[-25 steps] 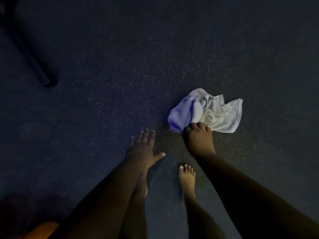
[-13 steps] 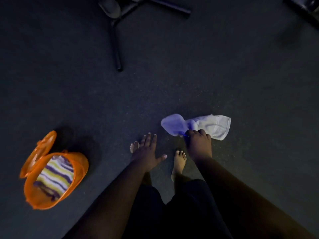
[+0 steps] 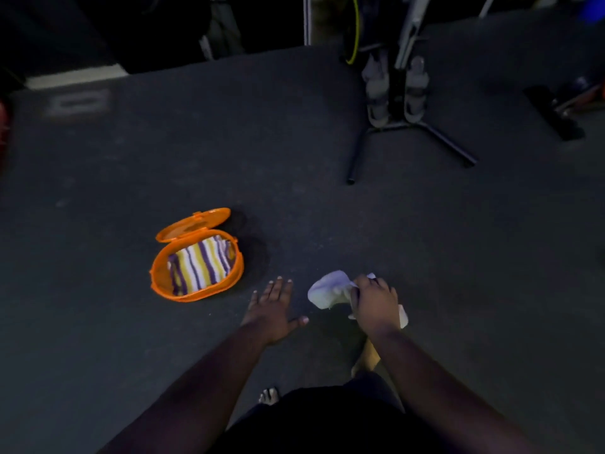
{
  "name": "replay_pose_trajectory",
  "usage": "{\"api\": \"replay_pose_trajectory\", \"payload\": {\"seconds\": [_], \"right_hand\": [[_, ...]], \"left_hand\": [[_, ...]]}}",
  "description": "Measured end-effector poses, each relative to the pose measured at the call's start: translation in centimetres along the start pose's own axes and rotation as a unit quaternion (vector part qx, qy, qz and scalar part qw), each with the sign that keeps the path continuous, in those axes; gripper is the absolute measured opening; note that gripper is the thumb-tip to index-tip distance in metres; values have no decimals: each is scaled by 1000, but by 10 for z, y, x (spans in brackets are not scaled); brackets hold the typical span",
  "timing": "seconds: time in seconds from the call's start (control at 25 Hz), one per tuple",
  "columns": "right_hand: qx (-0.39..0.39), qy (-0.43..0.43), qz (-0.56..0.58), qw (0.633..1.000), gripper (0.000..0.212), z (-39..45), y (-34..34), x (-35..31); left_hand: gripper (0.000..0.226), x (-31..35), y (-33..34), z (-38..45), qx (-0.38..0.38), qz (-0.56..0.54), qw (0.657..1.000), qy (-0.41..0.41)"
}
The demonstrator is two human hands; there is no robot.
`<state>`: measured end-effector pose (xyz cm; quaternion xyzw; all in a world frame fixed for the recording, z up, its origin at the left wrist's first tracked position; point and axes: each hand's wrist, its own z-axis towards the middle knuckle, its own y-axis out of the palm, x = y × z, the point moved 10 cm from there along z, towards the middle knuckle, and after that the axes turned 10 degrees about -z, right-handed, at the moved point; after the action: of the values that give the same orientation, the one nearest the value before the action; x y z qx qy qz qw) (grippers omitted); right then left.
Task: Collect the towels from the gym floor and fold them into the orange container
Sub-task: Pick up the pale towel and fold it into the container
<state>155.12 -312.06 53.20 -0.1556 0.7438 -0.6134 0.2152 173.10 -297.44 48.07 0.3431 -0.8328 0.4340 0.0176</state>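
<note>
Your right hand [image 3: 375, 301] gripped a crumpled white cloth towel [image 3: 329, 288]; your left hand [image 3: 273, 309] was spread flat, holding nothing. The open orange plastic container [image 3: 196, 257], holding a striped folded towel [image 3: 201, 265], sat left of both hands.

A dark speckled gym floor [image 3: 327, 198] is being seen across the whole view. An exercise machine [image 3: 397, 90] with grey padded rollers is being carried on a black splayed-leg base at the upper right. A yellow-green hoop [image 3: 357, 31] is being propped just left of it, and a dark, blurred piece of equipment [image 3: 563, 109] is being shown at the far right edge
</note>
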Motion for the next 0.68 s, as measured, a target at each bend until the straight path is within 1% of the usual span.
{"api": "replay_pose_trajectory", "payload": {"seconds": [0.12,0.24,0.48,0.68], "right_hand": [[4,-39,-3,999,19,-26,-7,-91],[7,-100,-20,995,20,-45,-19,-172],[-1,-211,19,977,15,-47,-58,-310],[6,-274,71,959,13,-44,-77,-399]], "left_hand": [[104,-89,-21,-61,46,-13,998,-28],[105,-156,-34,-115,74,-31,995,-67],[104,-245,-76,-195,149,-62,978,-130],[105,-302,-118,-241,217,-84,957,-173]]}}
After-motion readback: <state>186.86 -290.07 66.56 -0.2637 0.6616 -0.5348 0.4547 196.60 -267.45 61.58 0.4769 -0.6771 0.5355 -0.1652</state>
